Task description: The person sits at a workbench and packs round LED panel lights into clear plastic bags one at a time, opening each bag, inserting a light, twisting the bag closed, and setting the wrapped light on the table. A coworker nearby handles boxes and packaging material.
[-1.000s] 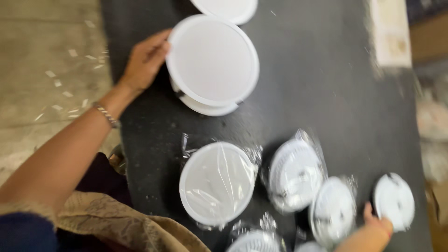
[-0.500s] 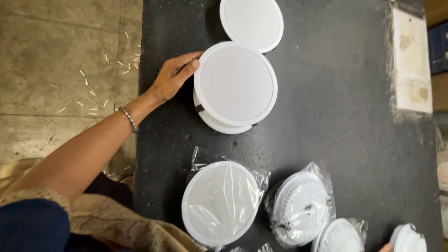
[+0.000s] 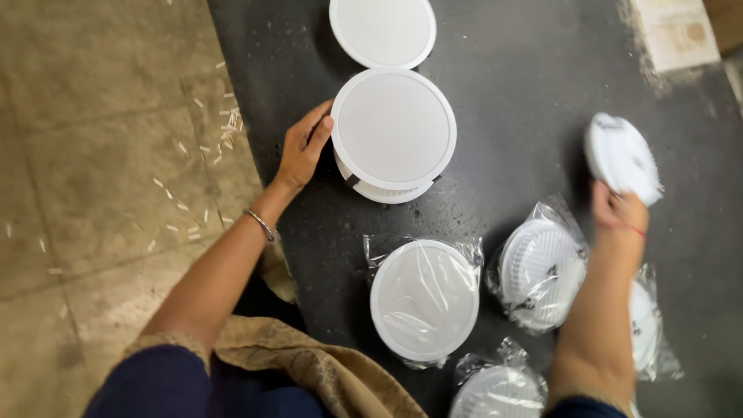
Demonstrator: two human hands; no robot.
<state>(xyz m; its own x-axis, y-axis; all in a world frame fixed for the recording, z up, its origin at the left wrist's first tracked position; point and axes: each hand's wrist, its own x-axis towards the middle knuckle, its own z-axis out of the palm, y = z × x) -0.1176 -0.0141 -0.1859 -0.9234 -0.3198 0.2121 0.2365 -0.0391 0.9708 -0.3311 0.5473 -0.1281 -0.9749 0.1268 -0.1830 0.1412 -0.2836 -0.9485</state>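
Now, from the head camera, you look straight down on a dark work table [image 3: 511, 85] that stands beside a tiled floor [image 3: 101, 155]. Your two hands are well apart from each other.

Your left hand [image 3: 303, 147] lies near the left edge of the table. Its fingers [image 3: 323, 128] are curved and they touch the left side of a round white ceiling light [image 3: 393, 128], which stands unwrapped with its flat face up. The hand is not closed around it; it only rests against the rim. On this wrist you wear a thin metal bangle [image 3: 260, 224]. Just behind this light, toward the far edge of the table, there is a second unwrapped white light [image 3: 382, 29], and the two rims almost touch.

Your right hand [image 3: 619, 210] is raised above the right part of the table, and it is clamped on a smaller white round lamp part [image 3: 621, 157], which is tilted and a little blurred. A red thread [image 3: 631, 228] goes around this wrist.

Between your arms, near the front edge, lies a wrapped white light [image 3: 424, 300] in clear plastic. Just right of it lies a ribbed lamp back in a plastic bag [image 3: 540, 271], partly behind your right forearm. Another bagged part [image 3: 495, 391] shows at the front edge, and one more bagged piece [image 3: 646, 325] lies on the other side of the forearm. A pale sheet of paper [image 3: 672, 32] lies at the far right corner.
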